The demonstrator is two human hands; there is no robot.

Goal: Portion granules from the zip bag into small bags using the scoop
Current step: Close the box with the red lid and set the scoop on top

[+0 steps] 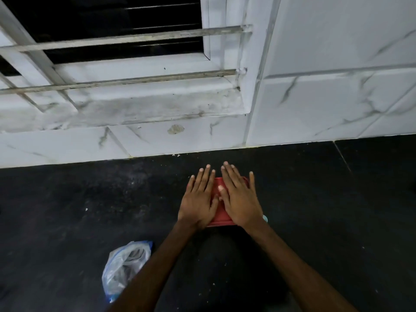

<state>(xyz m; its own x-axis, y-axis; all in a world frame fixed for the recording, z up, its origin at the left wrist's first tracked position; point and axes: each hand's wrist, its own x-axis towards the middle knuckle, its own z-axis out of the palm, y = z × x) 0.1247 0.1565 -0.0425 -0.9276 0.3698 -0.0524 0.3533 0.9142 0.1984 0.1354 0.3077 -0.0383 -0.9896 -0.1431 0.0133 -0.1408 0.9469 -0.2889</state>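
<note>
Left hand (199,199) and right hand (239,199) are lying flat, fingers spread, pressing on the red box (221,217). Zip bag (122,266) is sitting near-left, partly behind the left forearm. It's looking soft, light and slippery, so I'd be gripping it at the zip rim.

Black floor (67,199), white marbled wall (326,97)

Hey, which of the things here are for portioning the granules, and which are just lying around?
For the job: zip bag on the dark surface; left hand and right hand, flat on a red flat object. No scoop or small bags in view.

Lying about or unclear: the red flat object; a pale blue thing by the right wrist; white specks.
</note>
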